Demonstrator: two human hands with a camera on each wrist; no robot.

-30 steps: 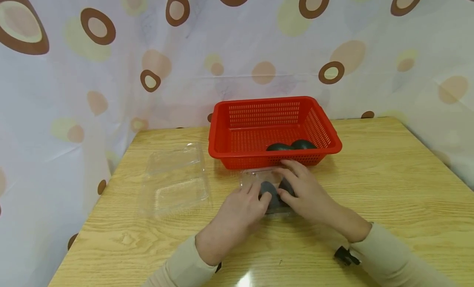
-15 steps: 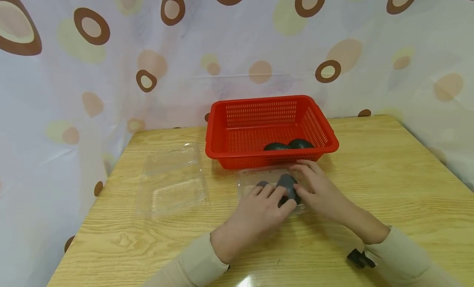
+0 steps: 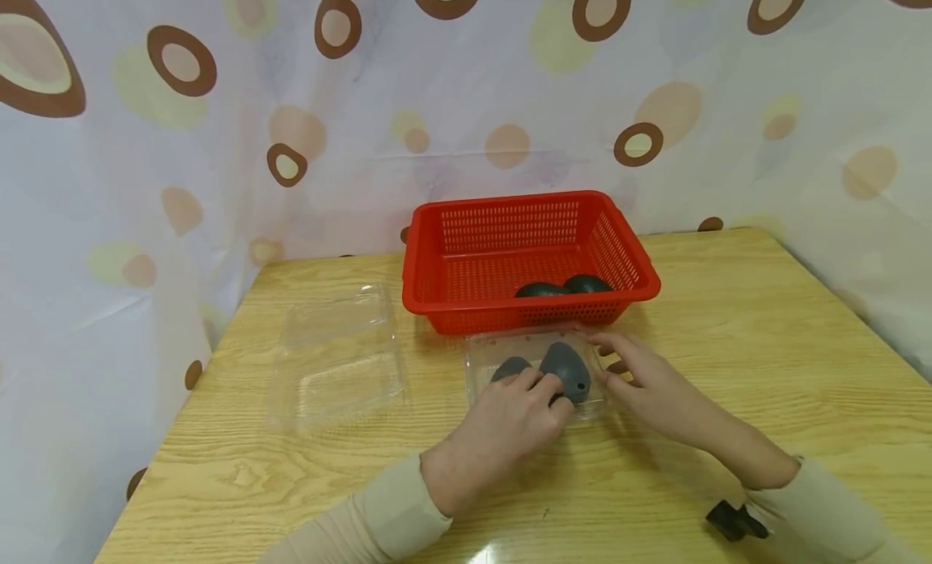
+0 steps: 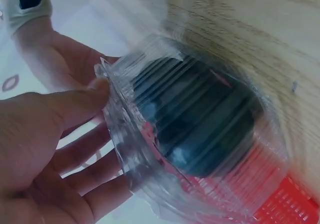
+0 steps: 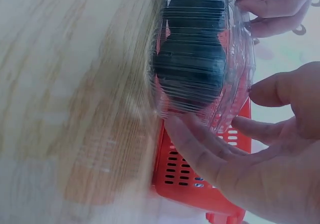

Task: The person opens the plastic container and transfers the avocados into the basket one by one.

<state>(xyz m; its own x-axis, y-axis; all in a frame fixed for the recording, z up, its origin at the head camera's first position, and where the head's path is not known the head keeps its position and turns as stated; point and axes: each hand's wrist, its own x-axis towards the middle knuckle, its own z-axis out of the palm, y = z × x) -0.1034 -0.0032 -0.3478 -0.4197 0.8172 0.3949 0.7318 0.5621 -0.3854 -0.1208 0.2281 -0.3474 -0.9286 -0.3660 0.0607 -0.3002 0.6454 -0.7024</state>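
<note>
A clear plastic container (image 3: 480, 349) lies on the table with two dark pear-shaped avocados (image 3: 565, 371) side by side in it. My left hand (image 3: 510, 422) reaches over its near rim, fingers over the avocados. In the left wrist view the thumb (image 4: 82, 101) is at the rim, the fingers beyond it, their tips hidden by the container. My right hand (image 3: 655, 390) is at the container's right end, apart from the avocados. In the right wrist view its fingertips (image 5: 177, 126) are at the end wall and its thumb (image 5: 270, 90) by the rim.
A red plastic basket (image 3: 531, 305) stands right behind the container, with two more dark avocados (image 3: 586, 284) showing above its front wall. On the left of the wooden table (image 3: 743, 370) lies another clear plastic container (image 3: 342, 354). A patterned cloth (image 3: 466, 95) hangs behind.
My right hand has let go of the right avocado and drawn back to the right, to the container's edge. My left hand has shifted right over the avocados, which now lie farther apart.
</note>
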